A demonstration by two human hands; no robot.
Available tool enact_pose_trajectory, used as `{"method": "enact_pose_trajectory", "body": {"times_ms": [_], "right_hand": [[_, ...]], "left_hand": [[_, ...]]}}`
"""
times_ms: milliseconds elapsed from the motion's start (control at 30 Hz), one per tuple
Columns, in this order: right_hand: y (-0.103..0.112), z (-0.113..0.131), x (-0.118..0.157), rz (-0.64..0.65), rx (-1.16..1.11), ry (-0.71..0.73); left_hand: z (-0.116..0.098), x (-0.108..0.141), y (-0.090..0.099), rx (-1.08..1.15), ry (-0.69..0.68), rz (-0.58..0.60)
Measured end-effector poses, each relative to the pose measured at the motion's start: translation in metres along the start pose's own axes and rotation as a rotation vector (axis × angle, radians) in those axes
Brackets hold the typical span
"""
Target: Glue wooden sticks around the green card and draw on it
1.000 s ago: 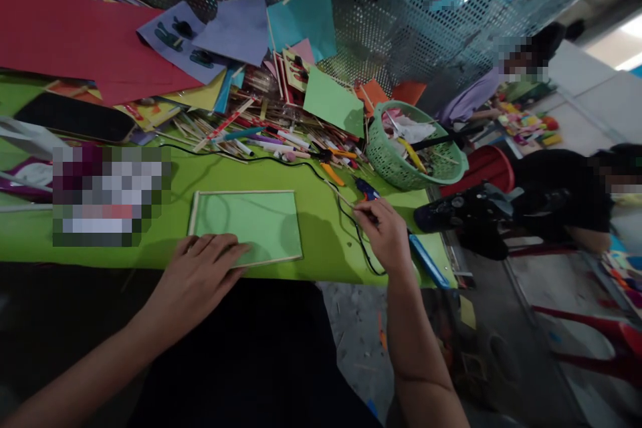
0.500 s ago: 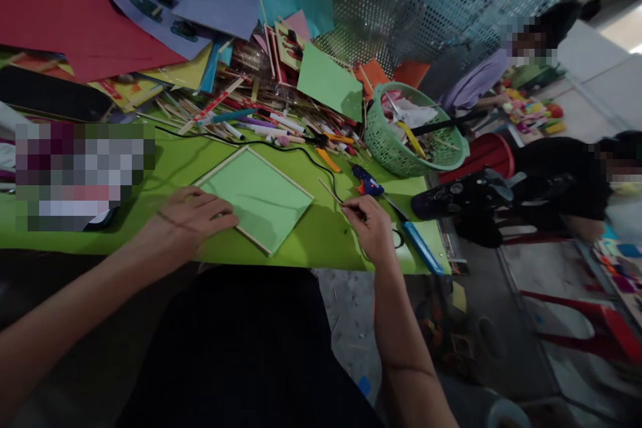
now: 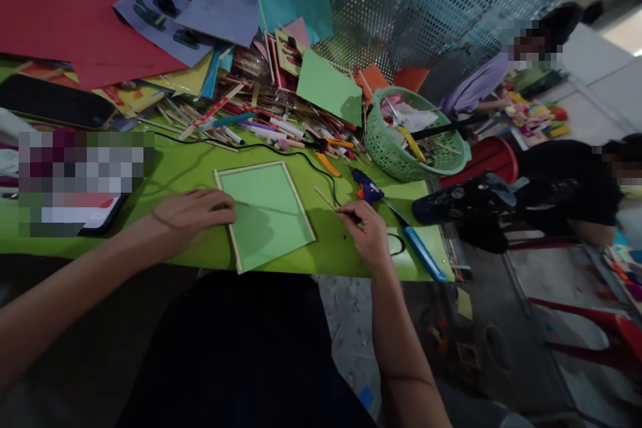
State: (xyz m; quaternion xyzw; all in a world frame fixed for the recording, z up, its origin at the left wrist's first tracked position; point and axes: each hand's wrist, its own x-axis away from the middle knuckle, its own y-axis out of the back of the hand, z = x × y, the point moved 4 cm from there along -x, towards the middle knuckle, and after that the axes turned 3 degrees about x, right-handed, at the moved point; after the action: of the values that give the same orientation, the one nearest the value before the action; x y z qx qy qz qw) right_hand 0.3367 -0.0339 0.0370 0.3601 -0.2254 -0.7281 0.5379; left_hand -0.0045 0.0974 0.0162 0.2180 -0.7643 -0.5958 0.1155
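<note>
A light green paper sheet (image 3: pixel 271 221) lies on the table in front of me. Thin wooden sticks run along its left, top and right edges. My left hand (image 3: pixel 198 210) rests at the sheet's left edge, its fingers stretched out and their tips touching the border. To the right of the sheet, my right hand (image 3: pixel 365 226) pinches a short thin wooden stick (image 3: pixel 325 198) that points up and left. Just beyond this hand lies a blue glue gun (image 3: pixel 368 185). A blue-handled cutter (image 3: pixel 424 254) sits to its right, near the table's corner.
Craft sticks (image 3: pixel 175 114), markers and coloured paper pile up at the back. A black cable (image 3: pixel 281 147) crosses the green table (image 3: pixel 180 160). A green basket (image 3: pixel 416 164) stands at back right; a phone (image 3: pixel 100 214) is at left. Two people work at right.
The green sheet has turned clockwise, and its left edge now faces my left hand. My right hand has shifted slightly left and still pinches the stick.
</note>
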Motion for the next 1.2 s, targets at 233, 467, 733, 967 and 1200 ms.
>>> {"method": "enact_pose_trajectory", "body": {"times_ms": [233,467,733,967,1200], "right_hand": [[0.002,0.011,-0.002,0.001,-0.002,0.042],[-0.006,0.042,0.001,0.159,0.08,0.151],[-0.02,0.056,0.006,0.306,0.226,0.3],[-0.03,0.06,0.006,0.329,0.328,0.432],[-0.031,0.063,0.007,0.298,0.369,0.519]], "left_hand": [[-0.004,-0.032,0.005,-0.014,-0.019,0.06],[-0.018,-0.048,0.02,-0.025,0.078,-0.024],[-0.03,0.001,0.006,0.14,0.171,-0.22],[-0.035,0.013,-0.002,0.248,0.22,-0.259],[-0.034,0.014,-0.004,0.272,0.163,-0.347]]}}
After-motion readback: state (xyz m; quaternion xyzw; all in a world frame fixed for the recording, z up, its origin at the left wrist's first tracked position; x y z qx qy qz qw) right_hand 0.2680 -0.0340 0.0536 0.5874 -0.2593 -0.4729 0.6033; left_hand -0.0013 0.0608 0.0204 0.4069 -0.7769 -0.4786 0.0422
